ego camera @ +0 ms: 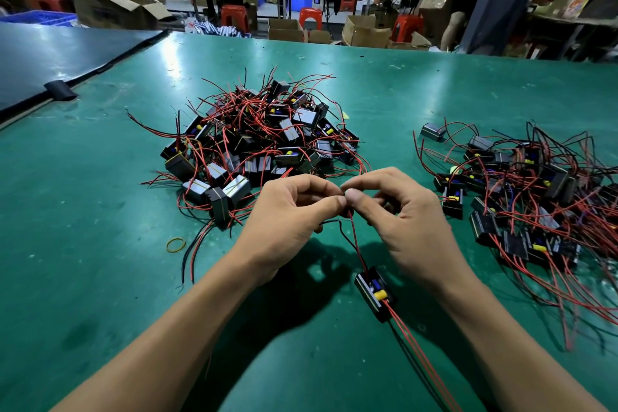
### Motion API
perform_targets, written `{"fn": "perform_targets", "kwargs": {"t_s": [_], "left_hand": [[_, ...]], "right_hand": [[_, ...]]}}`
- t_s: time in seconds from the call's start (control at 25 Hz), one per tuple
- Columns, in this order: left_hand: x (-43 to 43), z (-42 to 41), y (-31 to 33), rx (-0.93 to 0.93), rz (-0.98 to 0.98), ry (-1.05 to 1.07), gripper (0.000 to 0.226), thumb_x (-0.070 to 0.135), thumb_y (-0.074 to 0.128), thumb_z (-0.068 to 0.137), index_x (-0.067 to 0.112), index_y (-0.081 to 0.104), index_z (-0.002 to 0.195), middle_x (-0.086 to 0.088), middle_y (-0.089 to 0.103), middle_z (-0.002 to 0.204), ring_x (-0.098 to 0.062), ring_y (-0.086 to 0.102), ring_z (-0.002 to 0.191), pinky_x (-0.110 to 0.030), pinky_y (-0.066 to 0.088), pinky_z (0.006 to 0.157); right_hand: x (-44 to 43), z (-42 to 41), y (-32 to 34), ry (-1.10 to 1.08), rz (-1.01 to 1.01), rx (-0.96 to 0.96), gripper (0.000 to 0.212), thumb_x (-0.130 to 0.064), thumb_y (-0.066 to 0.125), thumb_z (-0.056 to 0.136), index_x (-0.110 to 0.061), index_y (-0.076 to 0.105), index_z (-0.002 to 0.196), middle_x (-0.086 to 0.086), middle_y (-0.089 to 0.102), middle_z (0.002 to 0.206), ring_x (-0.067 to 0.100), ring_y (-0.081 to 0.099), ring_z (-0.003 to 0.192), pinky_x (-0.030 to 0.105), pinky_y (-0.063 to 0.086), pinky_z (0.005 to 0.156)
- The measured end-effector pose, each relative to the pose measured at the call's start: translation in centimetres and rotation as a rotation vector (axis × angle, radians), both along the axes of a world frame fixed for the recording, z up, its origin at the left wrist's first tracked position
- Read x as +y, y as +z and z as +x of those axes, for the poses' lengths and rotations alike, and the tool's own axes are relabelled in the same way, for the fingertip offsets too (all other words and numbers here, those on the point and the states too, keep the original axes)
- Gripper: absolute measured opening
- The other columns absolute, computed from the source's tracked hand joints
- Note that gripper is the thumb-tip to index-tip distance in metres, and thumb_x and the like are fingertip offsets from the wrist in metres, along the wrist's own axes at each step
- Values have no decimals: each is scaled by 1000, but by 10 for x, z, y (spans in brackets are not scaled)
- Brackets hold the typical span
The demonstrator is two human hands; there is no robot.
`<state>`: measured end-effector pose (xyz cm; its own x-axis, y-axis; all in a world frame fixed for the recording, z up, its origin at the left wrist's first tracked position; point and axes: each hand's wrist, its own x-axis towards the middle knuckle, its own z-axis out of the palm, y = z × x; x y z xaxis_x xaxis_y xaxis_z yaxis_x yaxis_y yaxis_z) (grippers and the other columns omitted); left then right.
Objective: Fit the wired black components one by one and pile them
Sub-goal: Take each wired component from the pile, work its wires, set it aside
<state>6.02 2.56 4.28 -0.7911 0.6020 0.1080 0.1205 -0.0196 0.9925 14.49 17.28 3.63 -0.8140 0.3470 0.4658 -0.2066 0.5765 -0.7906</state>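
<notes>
both hands meet fingertip to fingertip above the counter (100, 211): my left hand (287, 211) and right hand (408, 221) each pinch the thin leads (357, 251) between thumb and forefinger, other fingers loosely curled. the leads run down to the black component (374, 291), which lies on the counter between my forearms. the big pile (261, 140) sits beyond my hands, a looser pile (521, 197) to the right. my worry: tugging too hard could drag the light component or snap a lead, and its trailing wires (413, 344) could snag a pile
</notes>
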Motion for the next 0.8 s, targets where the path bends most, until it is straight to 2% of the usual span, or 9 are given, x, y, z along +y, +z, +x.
{"fn": "perform_targets", "kwargs": {"t_s": [0.12, 0.32, 0.36, 0.44, 0.48, 0.56, 0.64, 0.8], "left_hand": [[2, 1, 0, -11, -22, -11, 2, 5, 72, 84, 6, 71, 85, -6, 75, 73, -1, 62, 59, -11, 42, 53], [1, 2, 3, -11, -50, 13, 3, -1, 72, 82, 1, 71, 84, -12, 75, 74, -3, 65, 60, -7, 44, 55], [1, 2, 3, -10, -56, 0, 3, -1, 72, 82, 1, 71, 84, -12, 75, 75, -4, 66, 62, -8, 44, 57], [-1, 2, 6, -18, -63, -48, 3, -1, 71, 82, 3, 71, 82, -12, 74, 75, -5, 63, 61, -10, 44, 58], [-2, 1, 7, -25, -65, -79, 5, -1, 71, 82, 4, 71, 81, -12, 74, 74, -4, 60, 59, -10, 43, 57], [-5, 1, 8, -51, -58, -141, 5, -1, 70, 83, 4, 71, 82, -10, 73, 73, -3, 55, 56, -12, 40, 55], [-6, 1, 10, -87, -38, -184, 3, 0, 70, 83, 3, 71, 83, -10, 73, 74, -5, 51, 56, -13, 40, 55], [-6, 1, 9, -111, -22, -205, 4, 1, 70, 83, 5, 70, 84, -10, 73, 76, -11, 47, 61, -17, 38, 57]], "right_hand": [[2, 1, 0, -25, 209, 24, 6, -17, 67, 94, -21, 70, 92, -12, 63, 92, 3, 56, 77, 17, 43, 73], [5, 3, -2, -48, 360, -49, 10, -28, 54, 98, -23, 62, 96, -11, 57, 96, 12, 56, 85, 42, 50, 77], [6, 4, 0, -36, 381, -61, 11, -29, 53, 98, -23, 62, 96, -12, 56, 95, 11, 55, 84, 41, 49, 77], [10, 5, 2, 14, 404, -79, 8, -24, 55, 100, -24, 61, 96, -16, 56, 90, 5, 54, 80, 31, 47, 75], [11, 5, 4, 54, 354, -102, 8, -21, 57, 100, -24, 61, 94, -17, 57, 84, 4, 54, 76, 24, 44, 72], [13, 6, 7, 156, 114, -188, 12, -18, 59, 100, -24, 63, 91, -18, 59, 73, 2, 52, 64, 17, 40, 65], [16, 7, 10, 256, -130, -237, 10, -17, 58, 98, -17, 66, 91, -13, 62, 72, 6, 52, 63, 17, 41, 63], [12, 6, 8, 304, -433, -266, 18, -28, 60, 88, -12, 68, 91, -5, 65, 74, 8, 51, 60, 19, 40, 60]]}}
